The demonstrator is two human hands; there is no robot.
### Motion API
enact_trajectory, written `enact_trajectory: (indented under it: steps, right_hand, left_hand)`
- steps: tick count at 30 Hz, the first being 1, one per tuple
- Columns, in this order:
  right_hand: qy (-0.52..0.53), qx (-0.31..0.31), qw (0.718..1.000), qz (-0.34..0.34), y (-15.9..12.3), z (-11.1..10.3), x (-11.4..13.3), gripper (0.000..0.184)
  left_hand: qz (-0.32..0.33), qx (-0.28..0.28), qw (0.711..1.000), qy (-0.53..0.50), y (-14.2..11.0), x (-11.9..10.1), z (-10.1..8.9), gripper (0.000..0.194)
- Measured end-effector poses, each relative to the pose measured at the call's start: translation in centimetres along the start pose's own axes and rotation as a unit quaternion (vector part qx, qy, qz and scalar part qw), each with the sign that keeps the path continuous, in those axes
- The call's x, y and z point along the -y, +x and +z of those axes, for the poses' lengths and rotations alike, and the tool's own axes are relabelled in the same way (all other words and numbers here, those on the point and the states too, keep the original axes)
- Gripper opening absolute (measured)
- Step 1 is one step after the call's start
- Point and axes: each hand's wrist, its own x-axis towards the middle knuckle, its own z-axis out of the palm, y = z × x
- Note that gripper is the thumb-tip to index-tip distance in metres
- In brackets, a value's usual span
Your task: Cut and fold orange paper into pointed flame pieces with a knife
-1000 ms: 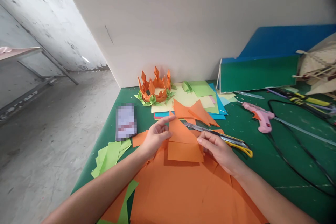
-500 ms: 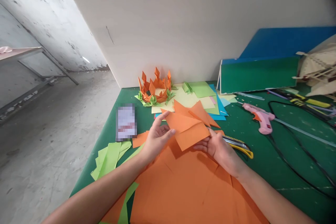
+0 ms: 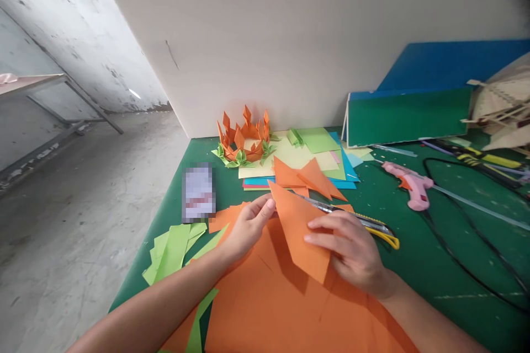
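Between my hands a folded piece of orange paper [image 3: 300, 231] is held up, tilted, above a large orange sheet [image 3: 265, 309]. My left hand [image 3: 250, 223] pinches its upper left edge, thumb on top. On the right side, my right hand [image 3: 356, 251] grips the paper with fingers over its face; the thumb is hidden behind it. Just past my right hand lies a yellow utility knife [image 3: 379, 227], its blade pointing left. Folded orange pieces [image 3: 317, 176] rest behind the held paper. An orange paper crown [image 3: 244, 138] with green paper leaves stands at the back.
Green paper strips [image 3: 171, 251] and a blurred-out phone-like rectangle [image 3: 199, 193] lie on the left. A pink glue gun [image 3: 409, 182] with a black cord [image 3: 455, 276] is at right. Stacked coloured sheets [image 3: 281, 149] lie behind. A white panel [image 3: 269, 44] rises at the table's back edge.
The held orange paper has turned to a steeper, upright slant and come nearer to me. My right hand has moved from under it to over its right side. My left hand has lowered slightly.
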Motion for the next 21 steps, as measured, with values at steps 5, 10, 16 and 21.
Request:
enact_trajectory:
  steps: [5, 10, 16, 21]
  right_hand:
    - [-0.063, 0.088, 0.987, -0.118, 0.2, 0.3, 0.3, 0.041]
    - [-0.075, 0.123, 0.979, -0.146, 0.2, 0.5, 0.2, 0.031]
    - [-0.048, 0.149, 0.976, -0.155, 0.5, 0.4, 0.4, 0.026]
    - [-0.029, 0.175, 0.973, -0.150, 0.5, 0.9, 0.7, 0.025]
  left_hand:
    - [-0.033, -0.018, 0.998, -0.048, 0.5, 0.4, -0.4, 0.042]
    - [0.015, -0.068, 0.997, -0.020, 1.0, 1.2, -0.8, 0.058]
    - [0.016, -0.047, 0.994, 0.098, 0.9, 1.7, -1.3, 0.035]
    - [0.039, -0.040, 0.949, 0.310, 0.6, 1.5, -1.3, 0.019]
